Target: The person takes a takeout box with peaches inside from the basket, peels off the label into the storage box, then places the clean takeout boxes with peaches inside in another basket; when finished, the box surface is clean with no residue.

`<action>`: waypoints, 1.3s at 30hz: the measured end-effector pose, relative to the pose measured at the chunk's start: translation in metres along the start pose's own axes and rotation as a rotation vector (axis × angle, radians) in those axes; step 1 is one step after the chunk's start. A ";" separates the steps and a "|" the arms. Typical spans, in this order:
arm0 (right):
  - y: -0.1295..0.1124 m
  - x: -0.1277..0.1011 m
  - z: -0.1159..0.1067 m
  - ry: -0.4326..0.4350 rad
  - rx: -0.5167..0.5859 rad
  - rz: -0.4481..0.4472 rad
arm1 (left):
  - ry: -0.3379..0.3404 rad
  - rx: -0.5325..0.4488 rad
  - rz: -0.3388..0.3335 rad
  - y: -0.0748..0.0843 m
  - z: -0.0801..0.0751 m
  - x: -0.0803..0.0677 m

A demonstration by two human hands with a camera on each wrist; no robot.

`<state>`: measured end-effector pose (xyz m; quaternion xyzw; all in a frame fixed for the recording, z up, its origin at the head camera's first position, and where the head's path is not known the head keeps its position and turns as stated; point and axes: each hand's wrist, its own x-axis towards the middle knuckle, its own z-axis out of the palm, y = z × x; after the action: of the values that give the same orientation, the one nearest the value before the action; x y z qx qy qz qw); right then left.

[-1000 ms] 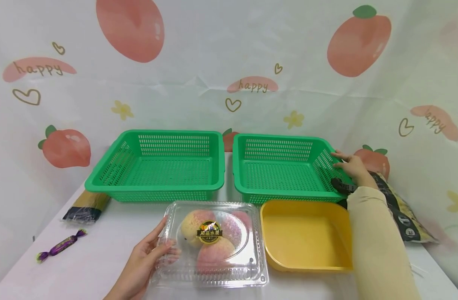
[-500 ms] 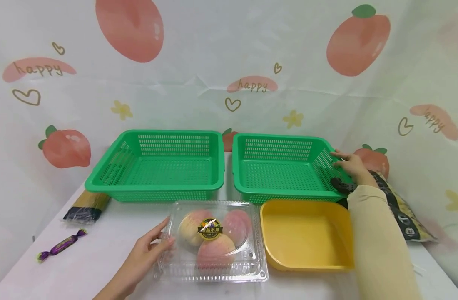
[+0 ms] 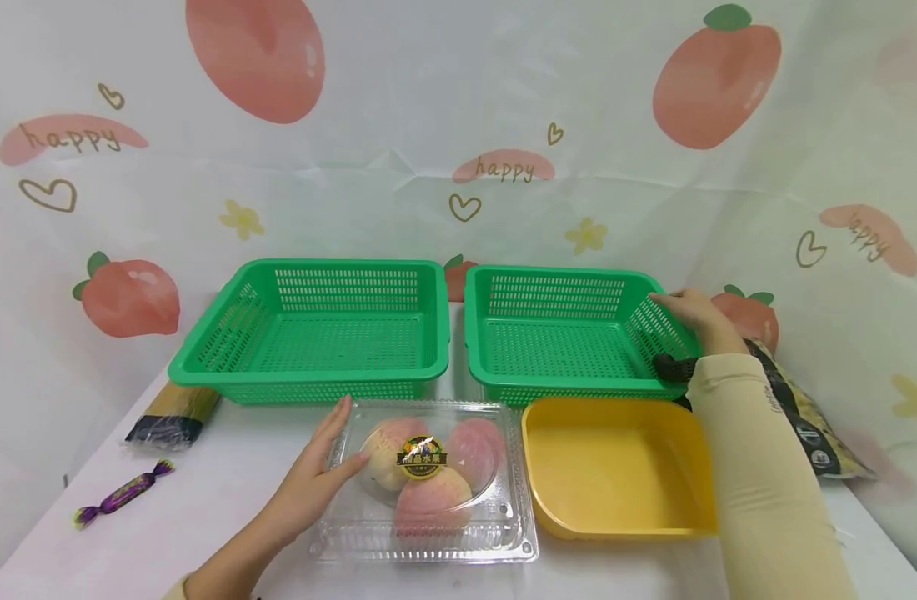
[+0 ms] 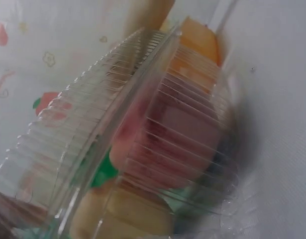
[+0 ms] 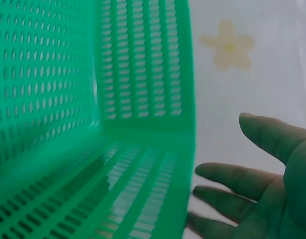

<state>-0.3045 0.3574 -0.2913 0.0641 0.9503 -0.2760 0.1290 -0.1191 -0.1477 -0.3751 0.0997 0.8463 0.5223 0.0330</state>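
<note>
A clear plastic clamshell box (image 3: 496, 537) with several pink-and-yellow peaches (image 3: 432, 500) stands at the front middle, its lid down and bearing a dark label (image 3: 422, 457). My left hand (image 3: 304, 483) lies along the box's left edge, thumb over the lid and fingers extended. The left wrist view has the box's ridged side and a pink peach (image 4: 172, 134) close up, blurred. Over at the right green basket (image 3: 563, 387), my right hand (image 3: 694, 317) is by the right rim. In the right wrist view its fingers are spread, holding nothing, with fingertips next to the rim.
Another green basket (image 3: 308, 379) stands at the back left, with a packet (image 3: 173, 412) beside it. A purple-wrapped candy (image 3: 124, 493) lies at the left. The yellow basin (image 3: 616, 467) touches the box's right side area. A black-and-yellow bag (image 3: 811, 417) lies at far right.
The clamshell box has shifted slightly away from me. My left hand has moved forward and right along its edge, thumb now over the lid. My right hand has shifted slightly left and up.
</note>
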 end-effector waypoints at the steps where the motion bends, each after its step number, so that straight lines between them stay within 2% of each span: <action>1: -0.006 -0.002 -0.001 -0.003 -0.010 0.007 | -0.005 -0.021 -0.007 0.000 0.001 0.001; 7: -0.035 -0.012 0.000 -0.025 0.020 -0.002 | -0.003 -0.120 -0.018 -0.004 0.004 0.004; 15: -0.068 -0.024 0.010 -0.021 0.001 -0.108 | 0.036 -0.215 0.018 -0.008 0.007 0.003; 22: -0.090 -0.027 0.028 -0.086 0.074 -0.192 | 0.081 -0.310 0.010 -0.011 0.010 0.003; 30: -0.125 -0.040 0.039 -0.115 0.050 -0.331 | 0.057 -0.332 0.022 -0.012 0.009 0.003; 39: -0.160 -0.059 0.070 -0.143 -0.052 -0.506 | 0.048 -0.337 0.020 -0.013 0.009 0.004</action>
<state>-0.2644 0.1820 -0.2501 -0.1984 0.9314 -0.2788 0.1244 -0.1235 -0.1449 -0.3901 0.0886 0.7464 0.6592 0.0238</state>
